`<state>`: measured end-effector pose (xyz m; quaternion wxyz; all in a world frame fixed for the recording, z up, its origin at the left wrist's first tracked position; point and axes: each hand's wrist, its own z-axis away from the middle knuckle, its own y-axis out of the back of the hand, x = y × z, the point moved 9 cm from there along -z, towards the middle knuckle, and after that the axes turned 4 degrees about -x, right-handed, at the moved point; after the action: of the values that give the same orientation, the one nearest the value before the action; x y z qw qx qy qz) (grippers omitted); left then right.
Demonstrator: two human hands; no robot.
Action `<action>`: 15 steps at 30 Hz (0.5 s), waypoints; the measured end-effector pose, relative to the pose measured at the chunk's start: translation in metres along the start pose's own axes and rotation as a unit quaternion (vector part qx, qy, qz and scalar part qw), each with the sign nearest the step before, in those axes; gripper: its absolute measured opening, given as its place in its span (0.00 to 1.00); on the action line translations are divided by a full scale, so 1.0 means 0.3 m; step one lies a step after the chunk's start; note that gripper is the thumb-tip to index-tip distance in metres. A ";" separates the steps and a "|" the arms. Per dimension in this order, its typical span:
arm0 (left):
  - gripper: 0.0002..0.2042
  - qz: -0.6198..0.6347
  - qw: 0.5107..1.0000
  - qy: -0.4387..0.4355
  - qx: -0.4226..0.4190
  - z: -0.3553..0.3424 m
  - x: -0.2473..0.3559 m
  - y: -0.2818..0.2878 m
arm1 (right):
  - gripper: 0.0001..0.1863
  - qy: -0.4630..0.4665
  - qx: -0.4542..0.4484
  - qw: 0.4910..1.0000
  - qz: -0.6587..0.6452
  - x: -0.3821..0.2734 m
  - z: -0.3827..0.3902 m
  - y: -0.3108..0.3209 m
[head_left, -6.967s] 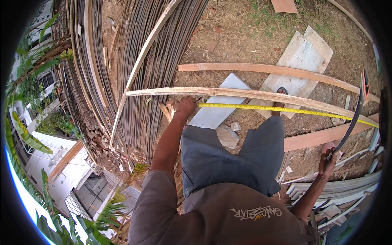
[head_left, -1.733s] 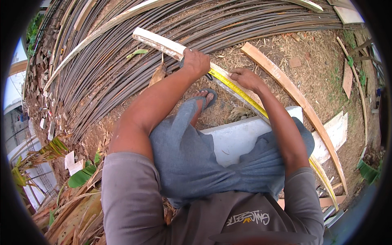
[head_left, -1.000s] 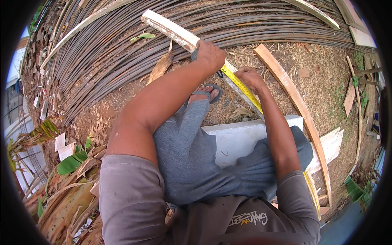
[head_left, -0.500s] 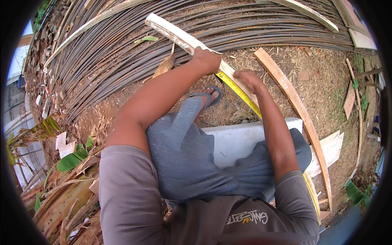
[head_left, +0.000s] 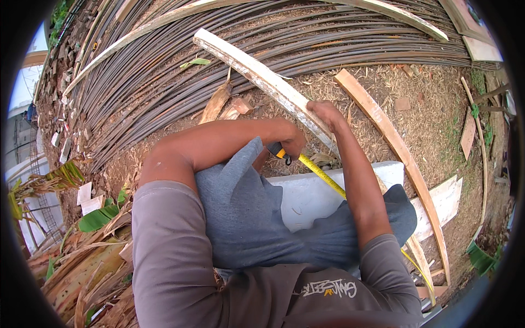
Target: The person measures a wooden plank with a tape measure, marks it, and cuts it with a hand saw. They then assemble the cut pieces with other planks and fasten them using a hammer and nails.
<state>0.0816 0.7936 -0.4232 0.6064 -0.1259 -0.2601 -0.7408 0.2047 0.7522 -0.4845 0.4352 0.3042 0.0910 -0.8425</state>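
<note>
My left hand [head_left: 294, 141] is closed on a tape measure [head_left: 278, 150] with a black and yellow case, held low over my knee. Its yellow blade [head_left: 324, 176] runs out to the right, passes behind my right forearm and shows again by my right side. A long pale wooden beam [head_left: 257, 71], its side stained white, slants from the far middle toward my right. My right hand [head_left: 326, 115] grips this beam from above, fingers curled over its edge. The beam's near part goes behind my right arm.
Bundled steel rods [head_left: 164, 82] cover the ground ahead. Another plank [head_left: 388, 123] lies to the right. A light grey block [head_left: 311, 202] is under my legs. Dry banana leaves [head_left: 93, 262] lie at left, and a long thin pole [head_left: 477, 120] at far right.
My left hand has come off the beam and moved down toward me with the tape measure, whose blade now hangs away from the wood. My right hand stays on the beam.
</note>
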 end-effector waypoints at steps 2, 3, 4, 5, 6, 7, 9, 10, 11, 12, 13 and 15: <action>0.17 0.017 0.999 -0.031 0.009 0.027 0.065 0.006 | 0.22 0.002 -0.010 1.000 -0.004 0.003 -0.007 -0.006; 0.17 0.052 0.997 -0.053 -0.022 0.038 0.097 0.007 | 0.22 0.001 -0.009 1.000 -0.005 0.004 -0.009 -0.008; 0.18 0.011 0.999 -0.017 -0.045 0.052 0.099 -0.003 | 0.22 -0.002 -0.008 1.000 -0.008 0.007 -0.009 -0.006; 0.18 -0.031 0.997 0.019 -0.068 0.063 0.098 -0.011 | 0.22 -0.002 0.003 1.000 -0.010 0.006 -0.009 -0.002; 0.20 -0.071 0.992 0.051 -0.086 0.069 0.095 -0.011 | 0.22 0.004 0.010 1.000 -0.005 0.003 -0.007 0.002; 0.18 -0.068 0.995 0.004 -0.071 0.074 0.130 -0.005 | 0.21 0.005 0.021 1.000 0.000 0.002 -0.005 0.006; 0.17 -0.008 0.999 -0.051 -0.014 0.065 0.177 0.035 | 0.21 0.011 0.025 1.000 -0.002 -0.001 0.000 0.008; 0.16 0.015 0.997 -0.070 0.005 0.057 0.189 0.046 | 0.20 0.015 0.018 1.000 -0.010 -0.003 0.001 0.003; 0.16 -0.001 0.997 -0.079 0.018 0.044 0.198 0.054 | 0.20 0.013 0.010 1.000 -0.018 -0.002 0.003 -0.001; 0.16 -0.024 0.996 -0.080 0.020 0.026 0.206 0.057 | 0.20 0.016 0.016 1.000 -0.012 -0.004 0.004 0.003; 0.16 -0.044 0.994 -0.093 0.040 0.016 0.216 0.064 | 0.20 0.014 0.020 1.000 -0.003 -0.004 0.005 0.007; 0.16 -0.023 0.993 -0.076 0.091 -0.005 0.209 0.085 | 0.20 0.016 0.022 1.000 -0.004 -0.003 0.006 0.007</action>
<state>0.0916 0.7373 -0.3869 0.5767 -0.1195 -0.3745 -0.7162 0.2060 0.7508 -0.4824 0.4231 0.3265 0.0805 -0.8414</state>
